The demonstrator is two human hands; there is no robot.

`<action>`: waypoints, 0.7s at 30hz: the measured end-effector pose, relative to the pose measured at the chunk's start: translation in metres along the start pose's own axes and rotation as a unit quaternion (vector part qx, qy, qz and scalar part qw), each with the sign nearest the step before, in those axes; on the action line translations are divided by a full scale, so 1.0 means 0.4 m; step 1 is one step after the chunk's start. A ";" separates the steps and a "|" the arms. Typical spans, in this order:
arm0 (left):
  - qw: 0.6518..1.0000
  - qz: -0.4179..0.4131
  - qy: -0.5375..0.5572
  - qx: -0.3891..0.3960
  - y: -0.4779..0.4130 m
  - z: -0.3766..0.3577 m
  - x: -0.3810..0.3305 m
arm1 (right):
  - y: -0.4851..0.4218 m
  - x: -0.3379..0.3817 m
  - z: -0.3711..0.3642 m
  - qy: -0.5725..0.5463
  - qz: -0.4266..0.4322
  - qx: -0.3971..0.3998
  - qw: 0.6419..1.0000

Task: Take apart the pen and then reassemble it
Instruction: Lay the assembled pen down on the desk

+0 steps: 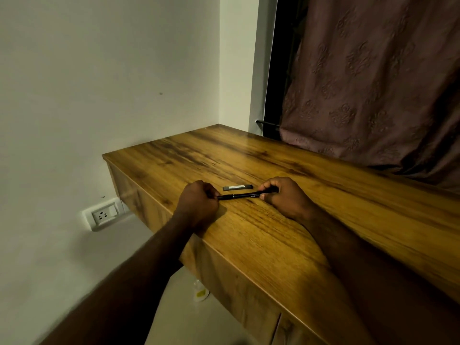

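Head view: at the centre of the frame a black pen [239,195] is held level just above the wooden bench [261,232]. The left hand [199,202] is closed in a fist around its left end, and the right hand [281,195] pinches its right end between thumb and fingers. Just behind the pen, a small dark flat case [238,187] lies on the bench. A wall socket [103,215] sits at lower left.
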State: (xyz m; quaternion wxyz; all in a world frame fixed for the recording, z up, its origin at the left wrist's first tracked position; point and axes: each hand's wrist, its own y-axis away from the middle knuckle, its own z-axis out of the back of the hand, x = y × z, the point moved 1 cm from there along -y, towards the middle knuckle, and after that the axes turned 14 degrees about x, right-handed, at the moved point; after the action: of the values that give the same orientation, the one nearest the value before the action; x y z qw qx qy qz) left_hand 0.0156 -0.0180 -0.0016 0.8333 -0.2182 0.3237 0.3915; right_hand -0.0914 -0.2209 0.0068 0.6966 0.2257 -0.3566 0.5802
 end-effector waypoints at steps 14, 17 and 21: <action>1.000 -0.005 0.016 -0.001 0.009 0.007 -0.001 | 0.008 0.003 0.005 -0.001 -0.004 0.011 1.000; 1.000 -0.017 0.011 0.006 0.018 0.011 -0.009 | 0.010 0.001 0.006 0.007 -0.006 0.016 1.000; 1.000 -0.023 -0.011 0.014 0.023 0.011 -0.016 | 0.010 0.002 0.006 0.013 -0.001 0.008 1.000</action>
State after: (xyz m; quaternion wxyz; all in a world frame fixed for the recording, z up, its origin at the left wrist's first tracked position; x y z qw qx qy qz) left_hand 0.0067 -0.0131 0.0051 0.8485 -0.2099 0.3150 0.3698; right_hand -0.0957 -0.2212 0.0083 0.6999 0.2238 -0.3425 0.5855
